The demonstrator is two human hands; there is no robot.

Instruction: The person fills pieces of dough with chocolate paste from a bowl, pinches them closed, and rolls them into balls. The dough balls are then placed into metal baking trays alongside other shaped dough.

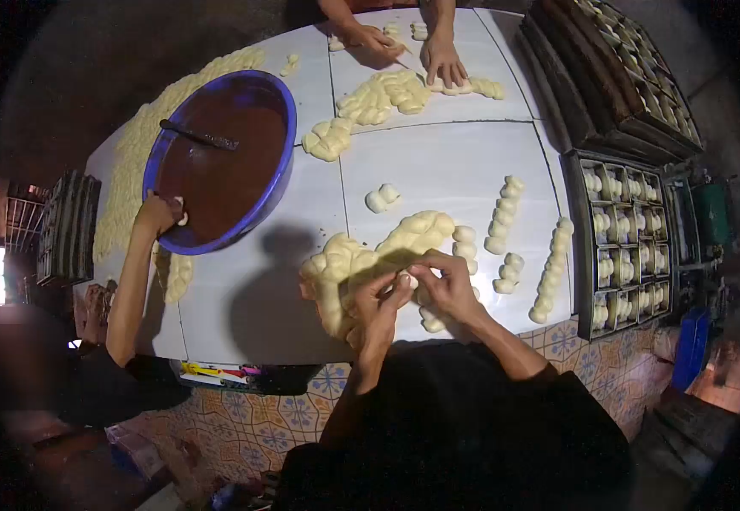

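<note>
My left hand (pixel 378 305) and my right hand (pixel 448 292) meet above the near edge of the table. Between their fingertips is a small piece of pale dough (pixel 406 278), mostly covered by the fingers. Flattened dough pieces lie in an overlapping pile (pixel 344 264) beneath and left of my hands. Just right of them sits a short row of rounded dough pieces (pixel 464 243), partly hidden by my right hand. Farther right are two long rows of dough balls, one row (pixel 504 213) and another row (pixel 551 272), with a shorter cluster (pixel 508 274) between them.
A blue basin (pixel 288 166) of brown filling holds a dark-handled utensil (pixel 198 134); a co-worker's hand (pixel 162 215) reaches over its rim. Across the table, another person's hands (pixel 443 64) work dough. A compartmented metal tray (pixel 587 247) of dough stands right, beside stacked trays (pixel 596 85).
</note>
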